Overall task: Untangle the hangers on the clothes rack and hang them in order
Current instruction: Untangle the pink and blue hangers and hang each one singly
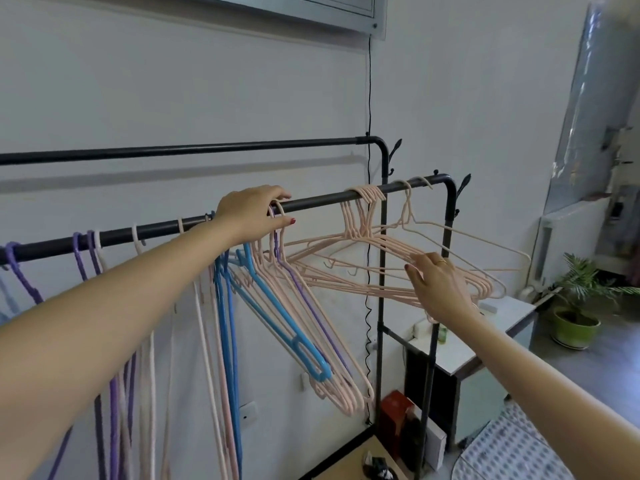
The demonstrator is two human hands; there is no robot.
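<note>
1. Foreground: both my forearms reach up; patterned cloth low right, potted plant (576, 306) on the floor right.
2. My right hand (440, 289), fingers fairly straight, touches the arms of the pink hangers (363, 216) bunched near the front rail's (318, 201) right end.
3. My left hand (254, 211) curls over that rail, pinching hanger hooks; blue hanger (277, 306) and purple hangers (86, 258) hang left of it.
4. Behind: back rail (194, 150), wall.
</note>
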